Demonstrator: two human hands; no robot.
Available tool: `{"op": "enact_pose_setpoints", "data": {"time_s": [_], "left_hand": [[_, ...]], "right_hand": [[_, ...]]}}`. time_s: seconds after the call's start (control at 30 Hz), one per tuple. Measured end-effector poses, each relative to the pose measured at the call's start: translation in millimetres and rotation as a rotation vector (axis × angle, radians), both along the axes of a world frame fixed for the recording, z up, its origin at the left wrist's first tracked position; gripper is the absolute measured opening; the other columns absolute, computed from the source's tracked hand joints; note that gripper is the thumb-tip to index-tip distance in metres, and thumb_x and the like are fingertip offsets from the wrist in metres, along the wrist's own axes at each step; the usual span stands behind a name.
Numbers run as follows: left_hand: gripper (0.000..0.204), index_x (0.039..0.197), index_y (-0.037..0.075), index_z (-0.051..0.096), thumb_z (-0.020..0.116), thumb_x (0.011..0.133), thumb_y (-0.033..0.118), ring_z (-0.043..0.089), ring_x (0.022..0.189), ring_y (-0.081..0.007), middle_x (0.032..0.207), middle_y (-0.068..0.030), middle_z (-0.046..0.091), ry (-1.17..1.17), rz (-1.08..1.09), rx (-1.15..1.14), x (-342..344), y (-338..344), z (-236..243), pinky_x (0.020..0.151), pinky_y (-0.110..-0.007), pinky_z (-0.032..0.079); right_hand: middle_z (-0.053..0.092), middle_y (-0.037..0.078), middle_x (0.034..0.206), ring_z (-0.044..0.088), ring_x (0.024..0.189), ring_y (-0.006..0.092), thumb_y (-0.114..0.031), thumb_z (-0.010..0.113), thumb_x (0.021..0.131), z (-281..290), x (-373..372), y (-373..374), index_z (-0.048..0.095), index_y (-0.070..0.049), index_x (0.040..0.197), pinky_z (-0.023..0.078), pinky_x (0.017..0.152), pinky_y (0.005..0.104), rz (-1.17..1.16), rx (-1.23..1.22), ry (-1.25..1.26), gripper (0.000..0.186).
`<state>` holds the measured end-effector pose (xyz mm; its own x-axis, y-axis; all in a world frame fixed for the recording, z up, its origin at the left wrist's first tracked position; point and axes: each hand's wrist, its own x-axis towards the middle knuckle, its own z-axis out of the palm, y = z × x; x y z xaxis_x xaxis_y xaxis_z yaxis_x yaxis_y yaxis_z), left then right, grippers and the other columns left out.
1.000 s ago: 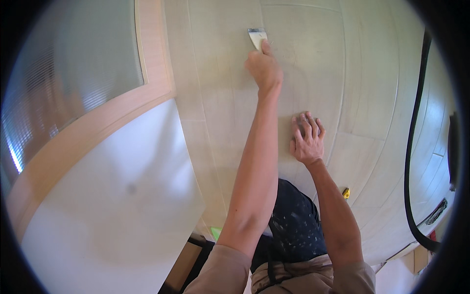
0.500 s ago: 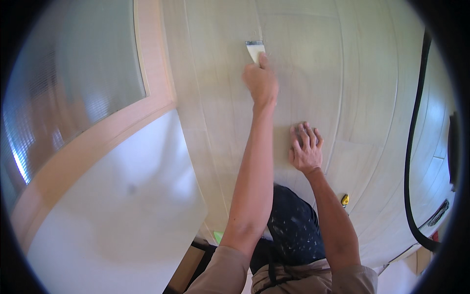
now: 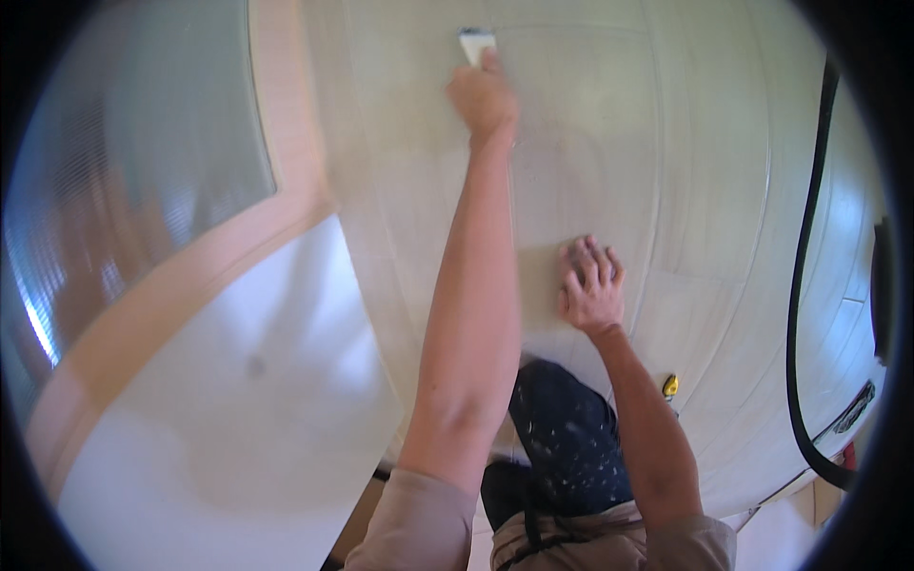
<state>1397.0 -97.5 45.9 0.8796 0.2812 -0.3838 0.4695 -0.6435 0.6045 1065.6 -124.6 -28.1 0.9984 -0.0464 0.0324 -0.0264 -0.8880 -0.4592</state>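
Observation:
My left arm reaches far forward, and my left hand [image 3: 486, 100] is closed around a scraper [image 3: 477, 45]. The scraper has a pale, cream-white body and a narrow dark edge pointing away from me. It is at or just above the pale wood-look plank floor [image 3: 590, 143], near a seam; whether the edge touches cannot be told. My right hand [image 3: 594, 290] rests on the planks closer to me, fingers spread and slightly bent, holding nothing. My paint-flecked dark trouser knee is just below it.
A pale wooden frame [image 3: 293, 114] with ribbed glass [image 3: 167, 114] rises on the left, above a white panel [image 3: 228, 381]. A small yellow-and-black object [image 3: 671, 385] lies beside my right forearm. On the right runs a black hose or cable [image 3: 798, 285]; a dark object [image 3: 882, 290] stands beyond it.
My left hand has slid the scraper farther forward and slightly left. The right hand stays in nearly the same place on the floor.

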Motion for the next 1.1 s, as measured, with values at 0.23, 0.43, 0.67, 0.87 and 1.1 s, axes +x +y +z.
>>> {"op": "enact_pose_setpoints", "data": {"time_s": [0.23, 0.43, 0.67, 0.87, 1.1], "left_hand": [[0.058, 0.077, -0.013, 0.065, 0.055, 0.107, 0.035, 0.061, 0.058, -0.0376, 0.065, -0.0259, 0.064, -0.001, -0.077, 0.058, -104, 29, 3, 0.061, -0.052, 0.047], [0.065, 0.062, -0.003, 0.052, 0.055, 0.107, 0.044, 0.047, 0.047, -0.0190, 0.053, -0.0096, 0.049, 0.086, 0.047, -0.004, -174, 62, -3, 0.047, -0.039, 0.040], [0.067, 0.066, -0.010, 0.057, 0.051, 0.109, 0.041, 0.039, 0.048, -0.0269, 0.051, -0.0175, 0.046, 0.016, -0.036, 0.067, -173, 60, 0, 0.052, -0.046, 0.037], [0.065, 0.070, -0.011, 0.060, 0.051, 0.109, 0.040, 0.053, 0.050, -0.0327, 0.054, -0.0213, 0.053, -0.090, -0.046, 0.100, -143, 40, -2, 0.054, -0.048, 0.043], [0.058, 0.078, -0.012, 0.066, 0.054, 0.108, 0.036, 0.065, 0.061, -0.0413, 0.070, -0.0273, 0.067, -0.077, -0.106, 0.045, -103, 31, 2, 0.061, -0.053, 0.050]], "right_hand": [[0.050, 0.013, 0.147, 0.042, 0.146, 0.0311, -0.025, 0.061, 0.079, -3, -11, 0, 0.057, -0.015, 0.143, 0.029, 0.118, 0.0578, 0.001, 0.007, 0.000, 0.065], [0.050, 0.013, 0.147, 0.042, 0.146, 0.0311, -0.025, 0.060, 0.079, 9, -7, 1, 0.056, -0.015, 0.144, 0.028, 0.118, 0.0579, 0.005, 0.015, -0.006, 0.066], [0.052, 0.010, 0.148, 0.043, 0.145, 0.0280, -0.029, 0.061, 0.082, 10, -6, -2, 0.056, -0.018, 0.143, 0.029, 0.118, 0.0565, -0.003, -0.003, 0.018, 0.062], [0.052, 0.010, 0.148, 0.043, 0.145, 0.0281, -0.029, 0.060, 0.083, 11, -5, -2, 0.057, -0.018, 0.142, 0.029, 0.118, 0.0562, -0.010, -0.016, 0.018, 0.060], [0.053, 0.010, 0.148, 0.045, 0.144, 0.0279, -0.030, 0.058, 0.085, 15, -5, -1, 0.058, -0.018, 0.142, 0.029, 0.118, 0.0558, -0.012, -0.017, 0.012, 0.059]]}}
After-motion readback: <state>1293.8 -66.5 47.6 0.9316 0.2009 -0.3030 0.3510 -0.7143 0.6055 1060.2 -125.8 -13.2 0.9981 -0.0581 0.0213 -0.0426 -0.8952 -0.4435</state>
